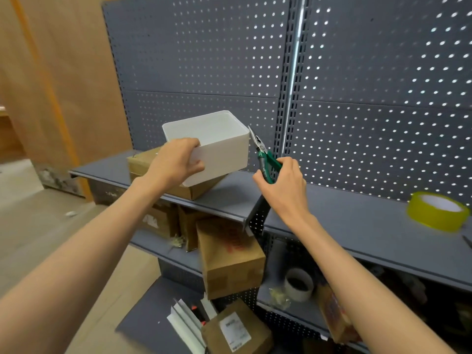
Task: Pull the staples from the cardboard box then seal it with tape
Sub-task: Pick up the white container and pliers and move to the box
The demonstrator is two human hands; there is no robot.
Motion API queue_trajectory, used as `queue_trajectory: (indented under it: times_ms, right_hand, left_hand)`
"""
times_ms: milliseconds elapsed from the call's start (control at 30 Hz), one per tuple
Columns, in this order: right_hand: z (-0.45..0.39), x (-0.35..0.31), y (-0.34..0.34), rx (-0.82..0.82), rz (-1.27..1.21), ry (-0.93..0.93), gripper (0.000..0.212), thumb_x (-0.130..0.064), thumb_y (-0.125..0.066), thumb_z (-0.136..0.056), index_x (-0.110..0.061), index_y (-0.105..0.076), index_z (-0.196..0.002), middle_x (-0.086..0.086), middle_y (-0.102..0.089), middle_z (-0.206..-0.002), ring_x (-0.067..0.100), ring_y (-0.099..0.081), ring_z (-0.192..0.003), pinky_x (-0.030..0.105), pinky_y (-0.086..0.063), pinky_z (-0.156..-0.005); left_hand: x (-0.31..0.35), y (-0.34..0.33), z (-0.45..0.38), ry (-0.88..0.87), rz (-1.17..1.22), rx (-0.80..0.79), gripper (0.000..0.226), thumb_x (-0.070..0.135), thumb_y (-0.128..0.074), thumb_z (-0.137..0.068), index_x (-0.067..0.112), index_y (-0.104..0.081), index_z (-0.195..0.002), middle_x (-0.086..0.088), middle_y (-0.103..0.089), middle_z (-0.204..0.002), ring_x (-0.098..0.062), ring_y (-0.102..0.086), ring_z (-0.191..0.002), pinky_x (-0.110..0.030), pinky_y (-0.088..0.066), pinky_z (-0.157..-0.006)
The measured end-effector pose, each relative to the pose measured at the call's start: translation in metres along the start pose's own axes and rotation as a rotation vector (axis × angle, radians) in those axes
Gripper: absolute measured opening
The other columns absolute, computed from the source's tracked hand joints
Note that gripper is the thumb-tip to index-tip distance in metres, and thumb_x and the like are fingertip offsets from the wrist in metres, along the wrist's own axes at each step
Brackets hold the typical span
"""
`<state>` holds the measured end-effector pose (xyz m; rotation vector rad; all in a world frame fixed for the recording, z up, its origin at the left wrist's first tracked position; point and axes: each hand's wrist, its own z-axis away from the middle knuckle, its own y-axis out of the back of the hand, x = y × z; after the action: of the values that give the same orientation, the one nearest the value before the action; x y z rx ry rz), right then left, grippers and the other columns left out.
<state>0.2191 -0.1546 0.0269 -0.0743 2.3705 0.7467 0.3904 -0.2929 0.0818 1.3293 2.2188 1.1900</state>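
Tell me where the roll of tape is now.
In the head view, the yellow tape roll lies at far right on the grey shelf, beyond the right hand.

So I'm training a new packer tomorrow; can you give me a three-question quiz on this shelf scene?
1. True or false: the left hand grips the white tub.
2. Which tool does the right hand hold? A) scissors B) green-handled pliers C) a stapler
3. Fill in: the tape roll lies on the same shelf, far to the ____ of the cardboard box.

Key: 1 true. 2 B. 3 right.
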Motion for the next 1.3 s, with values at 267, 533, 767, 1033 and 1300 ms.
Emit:
queue_trajectory:
  times_ms: [267,533,767,1033,1300]
  right_hand:
    - [-0.012,-0.027,-0.038,0.011,0.016,0.004,0.044,-0.044,-0.059,-0.081,-0.011,-0.049,-0.108,-0.001,-0.048,-0.100,0.015,-0.046,-0.084,0.026,-0.032,-0.071]
    - [-0.053,-0.038,-0.087,0.001,0.032,0.036,0.044,-0.044,-0.059,-0.081,-0.011,-0.049,-0.109,0.001,-0.049,-0.101,0.017,-0.048,-0.088,0.027,-0.034,-0.074]
    - [-0.115,-0.055,-0.145,0.025,-0.002,0.040,0.045,-0.041,-0.061,-0.080,-0.009,-0.051,-0.109,0.003,-0.051,-0.104,0.021,-0.051,-0.093,0.027,-0.031,-0.073]
    - [-0.158,-0.068,-0.197,0.047,0.006,0.006,0.040,-0.045,-0.059,-0.079,-0.013,-0.051,-0.101,-0.001,-0.048,-0.097,0.015,-0.046,-0.082,0.025,-0.027,-0.068]
    - [-0.170,-0.074,-0.232,0.131,0.052,-0.078,0.044,-0.045,-0.059,-0.077,-0.013,-0.052,-0.106,-0.004,-0.049,-0.100,0.012,-0.043,-0.084,0.019,-0.018,-0.062]
  left_hand:
    - [-0.047,0.007,-0.008,-0.009,0.007,0.004,0.023,0.017,-0.063,-0.084,0.003,-0.059,-0.101,-0.015,-0.064,-0.103,-0.017,-0.048,-0.081,-0.027,-0.035,-0.069]
    - [-0.102,-0.001,-0.041,-0.037,-0.021,0.027,0.022,0.017,-0.064,-0.084,0.003,-0.059,-0.099,-0.016,-0.064,-0.099,-0.026,-0.054,-0.081,-0.031,-0.036,-0.067]
    - [-0.161,-0.007,-0.093,-0.059,-0.048,0.013,0.025,0.017,-0.067,-0.082,0.003,-0.059,-0.101,-0.016,-0.065,-0.101,-0.032,-0.057,-0.087,-0.039,-0.045,-0.073]
    - [-0.226,-0.017,-0.142,-0.114,-0.021,0.027,0.020,0.013,-0.067,-0.079,0.003,-0.060,-0.095,-0.015,-0.065,-0.096,-0.024,-0.049,-0.078,-0.032,-0.038,-0.067]
    - [-0.296,-0.036,-0.177,-0.195,0.012,0.018,0.021,0.012,-0.066,-0.080,0.002,-0.060,-0.097,-0.017,-0.065,-0.097,-0.031,-0.053,-0.083,-0.034,-0.037,-0.066]
